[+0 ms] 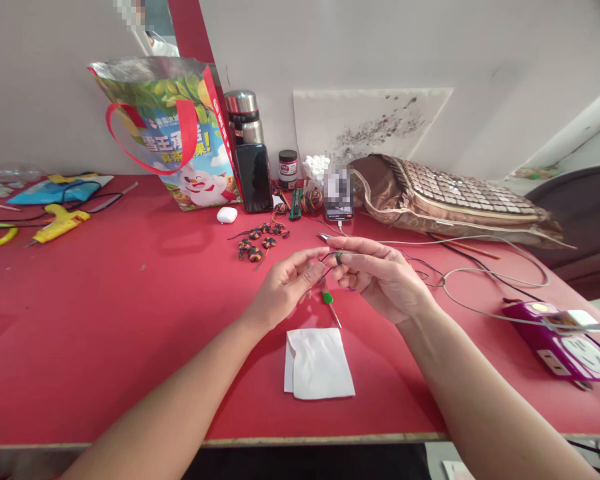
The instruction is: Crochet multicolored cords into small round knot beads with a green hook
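Note:
Over the red table (130, 320), my left hand (283, 287) and my right hand (380, 277) meet fingertip to fingertip. Both pinch a thin dark cord (330, 257) with a small green bit at the point where they meet. A green-handled tool (330, 303) lies on the table just below the hands. A folded white tissue (317, 363) sits nearer me. Several small knotted multicoloured cord pieces (260, 243) lie scattered beyond the hands.
A printed gift bag (180, 147) with red handles, a steel flask (244, 117), two phones (254, 177), a white earbud case (227, 215) and a brown cushion (450, 197) line the back. A yellow glue gun (60, 223) lies left. A purple power strip (563, 347) with cables sits right.

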The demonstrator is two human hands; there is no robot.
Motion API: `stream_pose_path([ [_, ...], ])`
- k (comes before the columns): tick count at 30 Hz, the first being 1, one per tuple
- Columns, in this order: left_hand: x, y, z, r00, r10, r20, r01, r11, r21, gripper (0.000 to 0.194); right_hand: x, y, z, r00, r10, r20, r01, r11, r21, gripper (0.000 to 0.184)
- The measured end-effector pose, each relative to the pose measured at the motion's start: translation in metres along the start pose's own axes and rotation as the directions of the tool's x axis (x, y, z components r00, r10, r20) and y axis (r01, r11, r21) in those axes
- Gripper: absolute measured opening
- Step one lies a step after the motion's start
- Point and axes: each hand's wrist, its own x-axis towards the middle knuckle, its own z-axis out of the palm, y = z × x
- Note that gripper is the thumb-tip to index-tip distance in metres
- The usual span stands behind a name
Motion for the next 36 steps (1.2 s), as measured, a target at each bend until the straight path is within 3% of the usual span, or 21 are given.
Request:
stream_pose_path([
  [4, 0.002, 0.002, -0.002, 0.998, 0.038, 0.054, -0.042, 0.997, 0.070, 0.044, 0.001, -0.002, -0.002, 1.000, 0.003, 0.006, -0.003, 1.000, 0.005, 0.029],
  [10, 0.004, 0.005, -0.008, 0.999, 0.032, 0.039, -0.033, 0.999, 0.028, 0.046, 0.002, -0.008, -0.006, 1.000, 0.006, -0.022, -0.005, 0.999, 0.053, 0.029],
  [17, 0.006, 0.007, -0.015, 0.997, 0.026, 0.078, -0.007, 0.973, -0.230, 0.061, 0.006, -0.009, -0.013, 0.999, -0.012, -0.053, 0.013, 1.000, 0.022, 0.028],
  [22, 0.006, 0.015, -0.014, 0.995, 0.078, 0.064, -0.036, 0.866, -0.499, 0.035, 0.006, -0.003, -0.011, 0.999, 0.035, -0.012, -0.036, 0.999, -0.012, 0.028],
  [25, 0.007, 0.019, -0.017, 0.993, 0.112, -0.023, -0.110, 0.887, -0.449, 0.038, 0.002, -0.006, -0.009, 1.000, 0.013, -0.011, -0.013, 1.000, -0.020, 0.029],
  [28, 0.012, 0.018, -0.025, 0.973, 0.126, -0.191, -0.178, 0.941, -0.288, 0.035, -0.003, -0.014, -0.010, 0.994, -0.098, -0.048, 0.096, 0.995, -0.033, 0.028],
  [29, 0.014, 0.016, -0.029, 0.953, 0.116, -0.280, -0.181, 0.959, -0.218, 0.028, -0.004, -0.016, -0.011, 0.988, -0.144, -0.065, 0.141, 0.989, -0.045, 0.028],
  [32, 0.022, 0.010, -0.041, 0.909, 0.100, -0.405, -0.167, 0.977, -0.132, 0.016, -0.005, -0.020, -0.014, 0.965, -0.238, -0.109, 0.232, 0.971, -0.058, 0.028],
  [36, 0.029, 0.016, -0.055, 0.791, 0.161, -0.590, -0.256, 0.963, -0.080, 0.008, -0.004, -0.017, -0.010, 0.969, -0.234, -0.082, 0.234, 0.972, -0.009, 0.029],
])
